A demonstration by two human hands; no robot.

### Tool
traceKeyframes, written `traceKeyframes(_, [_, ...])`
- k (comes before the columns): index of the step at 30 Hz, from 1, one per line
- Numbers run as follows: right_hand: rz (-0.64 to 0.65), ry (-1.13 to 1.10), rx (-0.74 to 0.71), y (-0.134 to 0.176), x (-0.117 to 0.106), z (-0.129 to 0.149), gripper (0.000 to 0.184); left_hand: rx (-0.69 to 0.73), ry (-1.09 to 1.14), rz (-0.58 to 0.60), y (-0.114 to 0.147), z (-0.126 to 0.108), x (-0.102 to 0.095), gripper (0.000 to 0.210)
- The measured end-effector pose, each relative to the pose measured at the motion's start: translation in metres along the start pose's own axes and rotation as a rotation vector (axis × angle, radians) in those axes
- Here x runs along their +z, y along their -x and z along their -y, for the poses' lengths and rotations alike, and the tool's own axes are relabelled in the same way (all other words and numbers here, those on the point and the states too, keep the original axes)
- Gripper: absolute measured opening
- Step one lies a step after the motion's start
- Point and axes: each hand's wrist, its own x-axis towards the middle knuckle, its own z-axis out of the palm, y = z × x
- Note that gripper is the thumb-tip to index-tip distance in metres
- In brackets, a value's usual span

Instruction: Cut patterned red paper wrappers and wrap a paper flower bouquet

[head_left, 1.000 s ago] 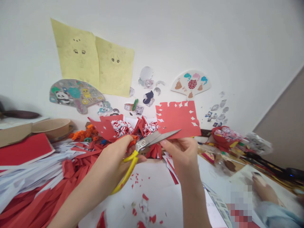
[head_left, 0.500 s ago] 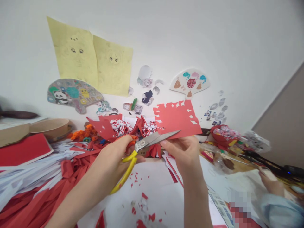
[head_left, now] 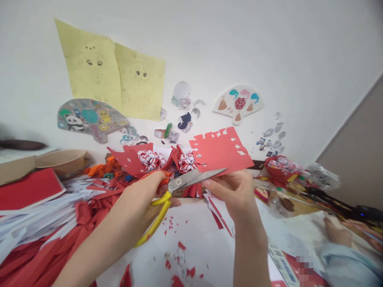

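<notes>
Red paper [head_left: 221,151], plain in the middle and cut with diamond-shaped holes and jagged notches along its far and side edges, sits just beyond the scissors [head_left: 178,183], its near edge overlapping their slightly parted blades [head_left: 206,174]. The left hand [head_left: 143,195] curls closed around the scissors' yellow handle [head_left: 155,225], while the right hand [head_left: 235,193], to the right of the scissors, pinches the paper near its edge, thumb and fingers almost together

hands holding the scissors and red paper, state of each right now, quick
Left hand: closed, holding the scissors.
Right hand: closed, pinching the red paper near its lower edge.
</notes>
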Motion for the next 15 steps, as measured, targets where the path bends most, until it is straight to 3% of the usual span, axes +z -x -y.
traceKeyframes(15, [0.009,0.066,0.033,-0.0004,-0.0031,-0.0011,0.012,-0.043,-0.042,0.008,0.0019,0.0025,-0.0003,0.034])
